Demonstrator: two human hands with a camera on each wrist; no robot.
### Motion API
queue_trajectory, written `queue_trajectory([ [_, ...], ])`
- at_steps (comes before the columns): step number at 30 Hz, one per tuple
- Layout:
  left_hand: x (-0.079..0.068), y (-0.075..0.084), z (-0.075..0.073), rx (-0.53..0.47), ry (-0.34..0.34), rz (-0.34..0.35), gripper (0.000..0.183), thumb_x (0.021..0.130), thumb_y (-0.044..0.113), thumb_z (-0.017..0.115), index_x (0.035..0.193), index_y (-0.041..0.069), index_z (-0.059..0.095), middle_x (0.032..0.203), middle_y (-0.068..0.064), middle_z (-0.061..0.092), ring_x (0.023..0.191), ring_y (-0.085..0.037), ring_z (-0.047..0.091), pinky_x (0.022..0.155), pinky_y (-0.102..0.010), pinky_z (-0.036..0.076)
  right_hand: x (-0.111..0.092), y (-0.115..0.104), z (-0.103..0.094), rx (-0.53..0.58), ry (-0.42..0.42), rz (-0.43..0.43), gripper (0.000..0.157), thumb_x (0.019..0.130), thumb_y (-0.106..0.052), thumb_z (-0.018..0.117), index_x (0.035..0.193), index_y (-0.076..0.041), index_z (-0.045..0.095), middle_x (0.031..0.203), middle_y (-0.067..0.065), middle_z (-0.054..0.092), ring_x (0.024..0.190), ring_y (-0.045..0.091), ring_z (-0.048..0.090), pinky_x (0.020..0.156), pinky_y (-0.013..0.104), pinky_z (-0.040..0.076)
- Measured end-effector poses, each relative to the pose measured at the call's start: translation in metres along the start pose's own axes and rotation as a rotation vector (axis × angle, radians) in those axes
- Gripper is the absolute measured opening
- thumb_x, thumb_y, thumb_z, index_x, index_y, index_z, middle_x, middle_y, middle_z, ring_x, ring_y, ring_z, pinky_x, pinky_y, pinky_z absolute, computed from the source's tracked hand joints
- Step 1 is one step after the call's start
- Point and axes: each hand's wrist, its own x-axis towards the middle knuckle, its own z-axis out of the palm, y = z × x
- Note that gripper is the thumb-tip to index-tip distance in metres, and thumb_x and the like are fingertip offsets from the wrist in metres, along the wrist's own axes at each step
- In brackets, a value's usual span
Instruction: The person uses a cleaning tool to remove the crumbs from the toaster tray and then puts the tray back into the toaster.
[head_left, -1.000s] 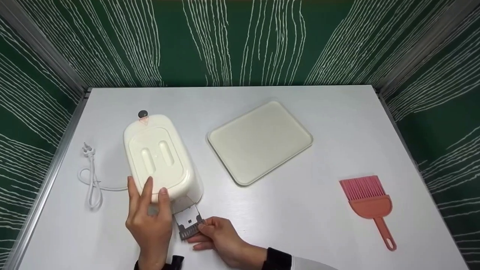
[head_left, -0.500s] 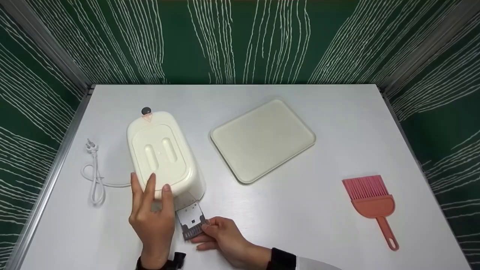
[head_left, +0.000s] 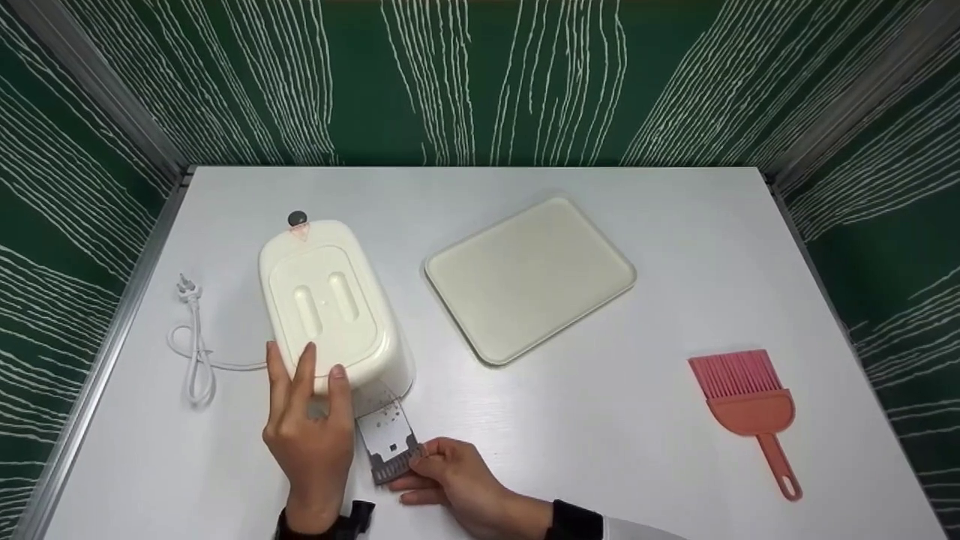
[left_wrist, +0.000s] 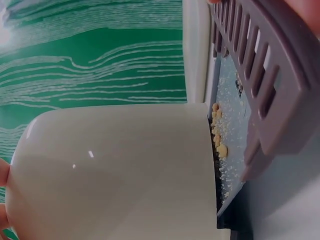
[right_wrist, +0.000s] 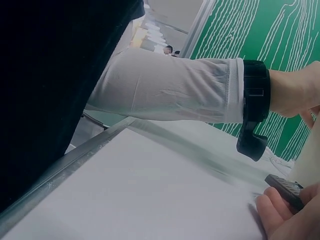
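A cream toaster (head_left: 386, 330) with its lid on stands at the left of the table. From its near end a metal crumb tray (head_left: 384, 433) with a slotted grey handle is partly out. My right hand (head_left: 461, 476) pinches that handle between thumb and fingers. My left hand (head_left: 311, 442) presses on the toaster's near end, its fingers spread and fairly straight over the lid edge. In the left wrist view, yellowish crumbs (left_wrist: 217, 132) lie on the tray just outside the toaster's body. The tray's inner part is hidden inside.
A pale rectangular tray (head_left: 529, 281) lies right of the toaster. Farther right is a red brush with a dustpan (head_left: 750, 411). A white cord with a plug (head_left: 196, 337) is left of the toaster. Green patterned walls (head_left: 480, 82) border the table (head_left: 600, 420).
The crumb tray has slid a little farther out toward the near edge with my right hand, and more crumbs show on it. My left hand stays on the toaster. The head view shifts slightly.
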Motion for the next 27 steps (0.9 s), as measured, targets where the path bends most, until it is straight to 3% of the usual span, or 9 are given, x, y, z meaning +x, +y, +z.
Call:
queue_trajectory([
  [11,0.001,-0.002,0.001,-0.002,0.036,0.029,0.040,0.087,0.010,0.075,0.125,-0.002,0.074,0.149,-0.033,0.049,0.122,-0.053,0.058,0.084,-0.059,0.054,-0.008,0.001,-0.005,-0.012,-0.003,0.050,0.010,0.101,-0.003,0.058,0.107,0.006,0.058,0.108,0.025,0.074,0.097,0.030,0.077,0.083,0.040,0.063],
  [27,0.001,-0.002,0.002,-0.012,0.037,0.040,0.040,0.087,0.008,0.076,0.125,-0.003,0.074,0.148,-0.034,0.049,0.122,-0.053,0.058,0.082,-0.058,0.054,-0.020,0.001,-0.016,-0.019,-0.036,0.093,0.010,0.101,-0.003,0.058,0.109,0.003,0.058,0.108,0.023,0.075,0.096,0.028,0.077,0.083,0.038,0.062],
])
